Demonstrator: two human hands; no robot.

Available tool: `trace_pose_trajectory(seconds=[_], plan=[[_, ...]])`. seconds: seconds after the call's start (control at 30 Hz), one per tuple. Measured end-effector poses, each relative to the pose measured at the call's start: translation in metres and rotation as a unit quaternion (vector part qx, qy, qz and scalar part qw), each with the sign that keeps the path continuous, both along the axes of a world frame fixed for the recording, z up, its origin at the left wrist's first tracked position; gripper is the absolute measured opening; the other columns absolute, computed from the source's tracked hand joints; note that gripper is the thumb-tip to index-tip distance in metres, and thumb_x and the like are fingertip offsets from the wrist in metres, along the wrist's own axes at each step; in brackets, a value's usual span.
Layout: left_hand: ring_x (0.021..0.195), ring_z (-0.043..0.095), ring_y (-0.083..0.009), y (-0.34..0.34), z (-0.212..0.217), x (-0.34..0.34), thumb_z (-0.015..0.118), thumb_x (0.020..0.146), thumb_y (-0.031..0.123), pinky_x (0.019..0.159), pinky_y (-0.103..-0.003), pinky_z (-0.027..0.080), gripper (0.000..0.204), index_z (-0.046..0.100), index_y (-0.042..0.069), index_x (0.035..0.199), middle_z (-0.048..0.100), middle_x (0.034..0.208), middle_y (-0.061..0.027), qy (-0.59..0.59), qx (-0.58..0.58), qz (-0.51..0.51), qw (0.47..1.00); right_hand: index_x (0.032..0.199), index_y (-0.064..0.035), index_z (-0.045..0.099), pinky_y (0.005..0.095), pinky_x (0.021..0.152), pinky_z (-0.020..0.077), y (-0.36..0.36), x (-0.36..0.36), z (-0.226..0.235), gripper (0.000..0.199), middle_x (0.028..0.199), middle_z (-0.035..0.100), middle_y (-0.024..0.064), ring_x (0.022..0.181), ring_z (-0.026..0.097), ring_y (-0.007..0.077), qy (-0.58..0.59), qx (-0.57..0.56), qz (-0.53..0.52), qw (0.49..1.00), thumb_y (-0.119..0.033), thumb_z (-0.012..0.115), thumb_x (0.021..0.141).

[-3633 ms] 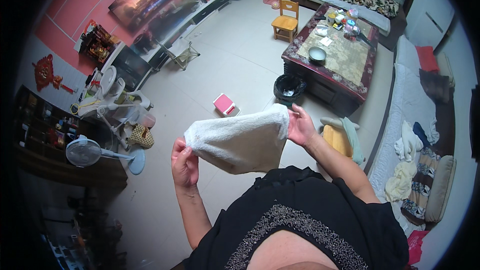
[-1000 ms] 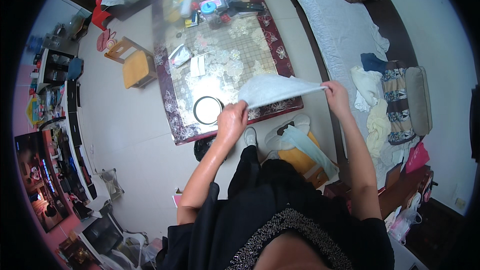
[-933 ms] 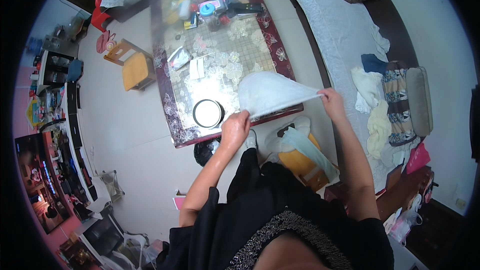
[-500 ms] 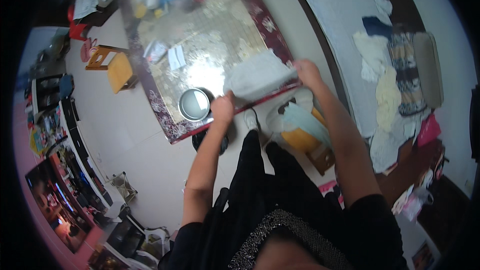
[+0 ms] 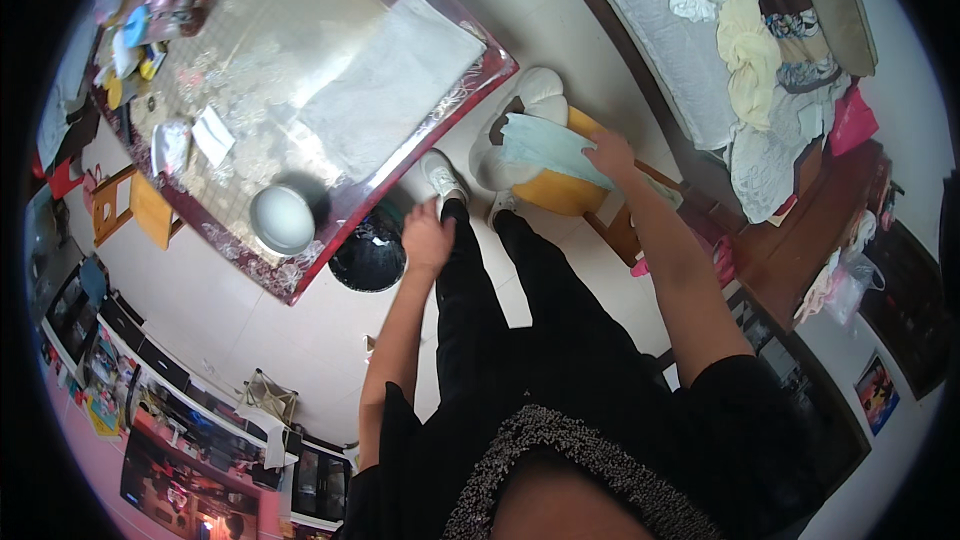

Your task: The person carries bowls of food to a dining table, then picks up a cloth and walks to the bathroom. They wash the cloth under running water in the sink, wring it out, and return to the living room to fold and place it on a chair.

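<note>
A folded white towel (image 5: 390,90) lies flat on the near corner of the glass-topped low table (image 5: 432,147). My left hand (image 5: 428,236) hangs empty with fingers apart, below the table edge and beside a black bin (image 5: 368,256). My right hand (image 5: 609,152) grips the edge of a light blue cloth (image 5: 543,144) that lies over a yellow stool-like seat (image 5: 560,192) next to my feet. My white shoes and black trousers show between the two hands.
A round metal bowl (image 5: 282,220) stands on the table's left edge, with small clutter at its far end. A long couch (image 5: 640,10) holds a pile of clothes (image 5: 770,90) at the upper right. A small wooden chair (image 5: 135,210) is on the left.
The white towel, held stretched between both hands before, now lies on the table. My left hand has dropped away empty, and my right hand has moved to the light blue cloth.
</note>
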State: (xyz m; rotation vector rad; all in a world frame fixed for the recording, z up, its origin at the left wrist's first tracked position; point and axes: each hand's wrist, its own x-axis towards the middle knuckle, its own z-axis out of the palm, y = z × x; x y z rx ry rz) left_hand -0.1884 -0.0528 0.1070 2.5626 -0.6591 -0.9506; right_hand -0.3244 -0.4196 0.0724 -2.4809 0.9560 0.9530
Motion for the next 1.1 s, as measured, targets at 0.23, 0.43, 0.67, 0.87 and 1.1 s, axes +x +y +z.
trace_pose_trajectory(seconds=[0.23, 0.43, 0.67, 0.87, 1.1], plan=[[0.099, 0.058, -0.0368, -0.058, -0.138, -0.087, 0.065, 0.076, 0.031, 0.084, -0.044, 0.047, 0.052, 0.05, 0.007, 0.119, 0.06, 0.107, -0.0206, 0.168, 0.01, 0.038, 0.985, 0.116, -0.002, 0.057, 0.04, 0.088, 0.0453, 0.0, 0.004, -0.108, 0.06, 0.109, 0.061, 0.0196, 0.103, 0.058, 0.0336, 0.056, 0.04, -0.135, 0.988, -0.049, 0.06, 0.079], [0.11, 0.054, -0.0316, -0.1, -0.222, -0.109, 0.059, 0.081, 0.051, 0.087, -0.046, 0.043, 0.068, 0.043, 0.005, 0.128, 0.052, 0.125, -0.0174, 0.503, 0.053, 0.305, 0.807, 0.108, 0.0014, 0.061, 0.0378, 0.083, 0.0468, -0.011, 0.011, -0.18, 0.054, 0.101, 0.064, 0.0196, 0.095, 0.061, 0.0309, 0.035, 0.114, -0.268, 0.956, -0.039, 0.069, 0.072], [0.124, 0.04, -0.0299, -0.093, -0.23, -0.125, 0.058, 0.08, 0.056, 0.103, -0.054, 0.027, 0.077, 0.033, 0.008, 0.135, 0.043, 0.133, -0.0143, 0.657, -0.015, 0.655, 0.374, 0.103, -0.0012, 0.062, 0.0353, 0.079, 0.0476, 0.009, -0.05, -0.11, 0.041, 0.095, 0.066, 0.0122, 0.087, 0.062, 0.0223, -0.148, 0.319, -0.326, 0.878, -0.028, 0.067, 0.073], [0.126, 0.04, -0.0292, -0.09, -0.159, -0.124, 0.059, 0.085, 0.024, 0.107, -0.05, 0.029, 0.05, 0.044, 0.008, 0.129, 0.048, 0.133, -0.0101, 0.692, -0.26, 0.597, 0.311, 0.112, 0.0011, 0.056, 0.0333, 0.078, 0.0475, 0.017, -0.111, -0.041, 0.042, 0.093, 0.065, 0.0099, 0.086, 0.06, 0.0186, -0.208, 0.382, -0.442, 0.784, -0.025, 0.065, 0.08], [0.116, 0.05, -0.0262, -0.093, -0.091, -0.107, 0.06, 0.086, 0.012, 0.096, -0.044, 0.043, 0.044, 0.045, 0.007, 0.127, 0.053, 0.125, -0.0092, 0.604, -0.246, 0.528, 0.544, 0.112, -0.0042, 0.057, 0.0417, 0.081, 0.0444, 0.036, -0.186, -0.001, 0.043, 0.103, 0.061, 0.0167, 0.096, 0.057, 0.0339, -0.083, 0.139, -0.166, 0.973, -0.032, 0.066, 0.08]])
